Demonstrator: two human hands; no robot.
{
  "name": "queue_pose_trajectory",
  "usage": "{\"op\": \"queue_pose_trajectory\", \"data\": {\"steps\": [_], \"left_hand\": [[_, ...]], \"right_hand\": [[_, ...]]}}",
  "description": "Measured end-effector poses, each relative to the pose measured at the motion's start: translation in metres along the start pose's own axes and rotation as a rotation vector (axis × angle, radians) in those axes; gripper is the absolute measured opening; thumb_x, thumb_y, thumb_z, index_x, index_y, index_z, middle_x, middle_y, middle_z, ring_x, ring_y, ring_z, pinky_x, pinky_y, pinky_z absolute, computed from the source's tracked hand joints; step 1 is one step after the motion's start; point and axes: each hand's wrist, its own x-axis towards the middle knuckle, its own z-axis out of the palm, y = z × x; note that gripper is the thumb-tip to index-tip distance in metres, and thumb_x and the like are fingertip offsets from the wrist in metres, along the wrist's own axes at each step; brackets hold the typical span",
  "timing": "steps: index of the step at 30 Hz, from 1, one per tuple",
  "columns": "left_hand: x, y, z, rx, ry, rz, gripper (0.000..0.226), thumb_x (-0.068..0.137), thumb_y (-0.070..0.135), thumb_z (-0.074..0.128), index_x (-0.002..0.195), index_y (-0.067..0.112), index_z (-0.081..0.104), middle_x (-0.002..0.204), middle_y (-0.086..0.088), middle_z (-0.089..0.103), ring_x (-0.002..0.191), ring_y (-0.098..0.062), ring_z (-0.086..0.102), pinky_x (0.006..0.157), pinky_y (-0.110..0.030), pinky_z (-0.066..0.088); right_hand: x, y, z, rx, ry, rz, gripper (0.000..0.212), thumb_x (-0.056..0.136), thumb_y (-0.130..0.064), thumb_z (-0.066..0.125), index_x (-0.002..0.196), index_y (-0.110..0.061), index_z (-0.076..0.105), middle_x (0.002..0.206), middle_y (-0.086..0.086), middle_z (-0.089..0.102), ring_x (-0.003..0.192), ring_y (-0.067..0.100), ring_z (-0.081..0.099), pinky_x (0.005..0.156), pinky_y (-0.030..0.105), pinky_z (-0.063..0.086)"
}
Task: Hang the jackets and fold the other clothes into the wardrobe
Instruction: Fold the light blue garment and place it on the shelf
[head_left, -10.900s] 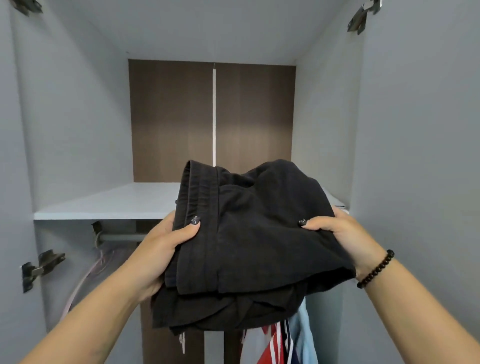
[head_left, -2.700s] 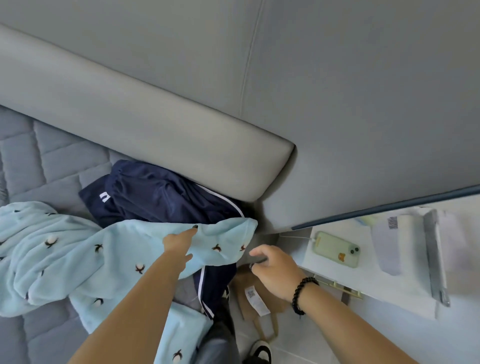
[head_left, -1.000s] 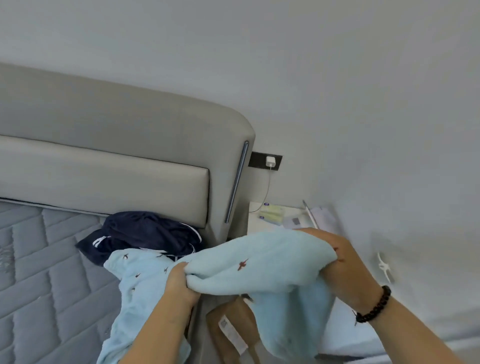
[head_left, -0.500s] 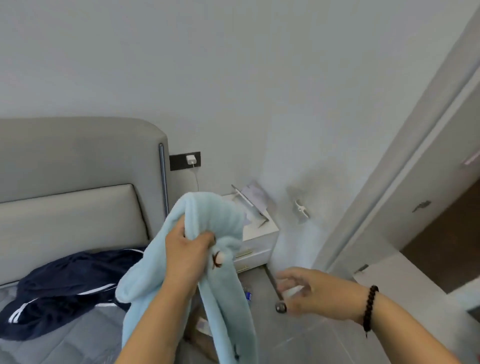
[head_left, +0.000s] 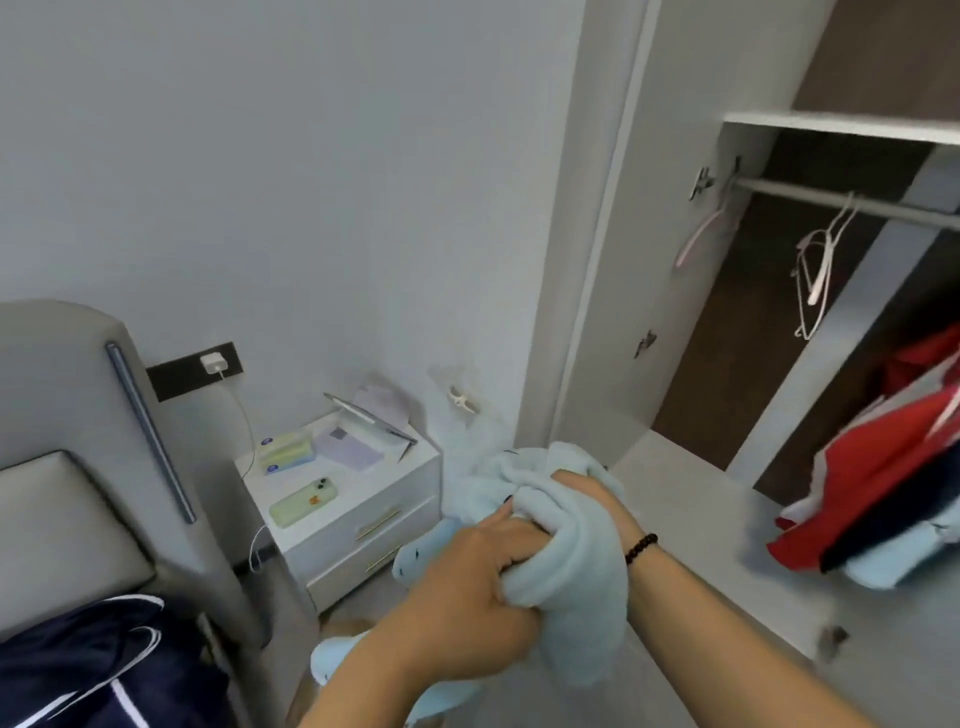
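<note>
A person is bunching a light blue fleece garment (head_left: 566, 587) in 2 hands just in front of the body, between the bed and the open wardrobe. The left hand (head_left: 467, 608) is curling its fingers into the cloth from the near side; the right hand (head_left: 576, 493), a black bead bracelet (head_left: 640, 548) on its wrist, is gripping the top of the same bundle, its fingers largely buried in the fabric. The blue tail of the garment is trailing below the left forearm toward the floor.

To do this step well, the person is likely needing to find 2 matching corners or seams and shake the piece flat before any fold, since the cloth is wadded and its shape cannot be told.

Lower left, a navy jacket with white stripes (head_left: 88, 665) is lying on the bed beside the grey padded headboard (head_left: 67, 467), apparently awaiting a hanger. Beyond it, a white bedside cabinet (head_left: 363, 514) is carrying a pale green phone (head_left: 304, 503) on a charging cable. To the right, red, navy and pale blue clothes (head_left: 883, 488) are hanging low in the wardrobe opening. Farthest, 2 bare hangers, a pink one (head_left: 701, 236) and a white one (head_left: 815, 270), are hanging on the rail (head_left: 831, 200) under the shelf (head_left: 841, 127).

The trailing end could snag underfoot.
</note>
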Motion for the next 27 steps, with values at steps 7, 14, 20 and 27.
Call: {"op": "queue_pose_trajectory", "data": {"steps": [7,14,20,27], "left_hand": [[0.021,-0.003,0.083,-0.336,-0.243,-0.279,0.035,0.078,0.031,0.068,0.103,0.006,0.069,0.103,-0.002,0.071,0.099,-0.016,0.065,0.093,-0.030,0.046],[0.050,0.018,0.160,-1.007,-0.127,-0.447,0.054,0.069,0.033,0.074,0.120,0.016,0.069,0.125,-0.013,0.065,0.116,-0.031,0.062,0.089,-0.042,0.052],[0.078,0.047,0.231,-1.112,-0.001,-0.528,0.052,0.062,0.017,0.075,0.113,0.010,0.072,0.110,-0.015,0.072,0.099,-0.031,0.070,0.071,-0.039,0.058],[0.111,0.082,0.269,-0.670,-0.083,-0.324,0.043,0.055,0.009,0.068,0.097,0.017,0.073,0.095,-0.005,0.076,0.089,-0.021,0.072,0.073,-0.040,0.060]], "right_hand": [[-0.072,0.017,-0.118,0.485,0.040,-0.028,0.029,0.054,0.002,0.052,0.078,0.002,0.068,0.074,0.013,0.063,0.065,0.031,0.062,0.068,0.037,0.053],[-0.156,0.031,-0.190,0.208,0.001,-0.229,0.051,0.048,0.012,0.046,0.089,0.000,0.075,0.100,0.024,0.068,0.093,0.038,0.066,0.088,0.058,0.048],[-0.216,0.039,-0.253,-0.332,0.047,-0.089,0.044,0.058,-0.012,0.066,0.101,-0.020,0.069,0.107,0.008,0.071,0.101,0.021,0.066,0.092,0.041,0.053],[-0.263,0.066,-0.310,-0.099,0.689,-0.189,0.046,0.068,-0.022,0.083,0.107,-0.032,0.060,0.102,-0.012,0.068,0.080,-0.002,0.067,0.064,0.011,0.050]]}}
